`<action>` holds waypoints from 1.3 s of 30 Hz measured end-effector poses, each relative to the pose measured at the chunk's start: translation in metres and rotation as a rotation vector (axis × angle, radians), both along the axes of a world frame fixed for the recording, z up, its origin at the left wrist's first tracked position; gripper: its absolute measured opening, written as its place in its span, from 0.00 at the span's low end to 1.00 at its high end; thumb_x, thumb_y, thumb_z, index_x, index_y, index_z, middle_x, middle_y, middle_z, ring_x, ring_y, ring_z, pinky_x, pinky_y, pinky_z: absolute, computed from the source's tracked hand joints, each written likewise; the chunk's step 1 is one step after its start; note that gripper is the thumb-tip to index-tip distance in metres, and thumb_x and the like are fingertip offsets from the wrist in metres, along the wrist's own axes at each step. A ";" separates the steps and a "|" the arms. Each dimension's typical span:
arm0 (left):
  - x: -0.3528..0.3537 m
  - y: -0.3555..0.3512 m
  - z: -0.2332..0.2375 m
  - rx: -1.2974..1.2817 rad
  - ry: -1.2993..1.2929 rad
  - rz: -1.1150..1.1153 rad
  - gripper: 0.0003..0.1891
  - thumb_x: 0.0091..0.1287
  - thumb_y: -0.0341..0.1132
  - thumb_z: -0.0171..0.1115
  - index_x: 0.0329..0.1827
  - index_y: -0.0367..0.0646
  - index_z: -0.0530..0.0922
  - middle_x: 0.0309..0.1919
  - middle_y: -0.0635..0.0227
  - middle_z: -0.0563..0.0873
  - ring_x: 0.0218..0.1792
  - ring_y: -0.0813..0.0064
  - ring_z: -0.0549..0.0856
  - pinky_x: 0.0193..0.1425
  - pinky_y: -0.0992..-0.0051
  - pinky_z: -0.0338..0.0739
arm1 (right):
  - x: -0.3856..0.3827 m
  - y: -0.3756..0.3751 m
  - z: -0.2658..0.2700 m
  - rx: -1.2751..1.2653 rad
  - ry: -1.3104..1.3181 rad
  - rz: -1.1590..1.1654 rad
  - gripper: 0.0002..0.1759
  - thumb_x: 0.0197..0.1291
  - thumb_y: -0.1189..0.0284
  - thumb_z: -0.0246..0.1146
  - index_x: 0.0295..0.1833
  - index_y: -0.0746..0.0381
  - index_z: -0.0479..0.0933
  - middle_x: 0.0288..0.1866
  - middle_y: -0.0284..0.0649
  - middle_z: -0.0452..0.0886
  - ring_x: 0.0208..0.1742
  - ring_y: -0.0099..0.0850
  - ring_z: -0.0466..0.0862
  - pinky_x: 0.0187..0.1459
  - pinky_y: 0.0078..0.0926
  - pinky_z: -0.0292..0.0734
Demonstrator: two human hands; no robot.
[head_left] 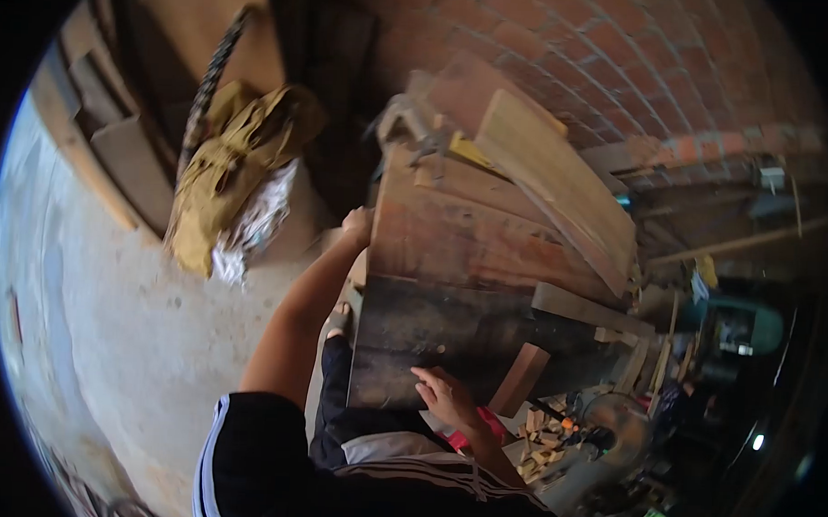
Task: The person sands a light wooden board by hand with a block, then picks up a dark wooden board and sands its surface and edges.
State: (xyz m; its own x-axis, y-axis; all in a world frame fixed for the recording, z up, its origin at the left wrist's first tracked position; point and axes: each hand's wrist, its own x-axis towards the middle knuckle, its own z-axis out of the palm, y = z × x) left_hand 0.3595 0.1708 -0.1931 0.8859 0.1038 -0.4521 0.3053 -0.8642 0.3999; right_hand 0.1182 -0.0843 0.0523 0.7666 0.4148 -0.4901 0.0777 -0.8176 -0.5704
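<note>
At the left edge of the wooden workbench [470,233], my left hand [358,226] is closed; its fingers are partly hidden, and I cannot make out what they grip. A piece of pale wood [359,268] shows below it, beside the bench. Over the near part of the dark bench board [430,323], my right hand [447,398] holds nothing, with its fingers extended to the left. To the right of that hand, a short reddish wood block [520,379] lies at a slant. A longer grey-brown wood bar [585,310] rests farther back.
A wide pale plank [553,181] lies slanted across the bench's far side, near a brick wall [621,65]. Wood offcuts [544,441] are heaped at the lower right. An olive cloth bundle [226,161] and leaning boards [130,157] stand left, on the concrete floor [165,341].
</note>
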 end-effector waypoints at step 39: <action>-0.206 0.004 -0.001 0.016 0.118 0.397 0.11 0.61 0.31 0.58 0.40 0.46 0.88 0.41 0.47 0.88 0.47 0.47 0.87 0.51 0.53 0.82 | -0.007 -0.038 -0.045 0.158 -0.051 -0.293 0.09 0.68 0.77 0.59 0.50 0.59 0.80 0.43 0.39 0.85 0.33 0.34 0.83 0.36 0.28 0.77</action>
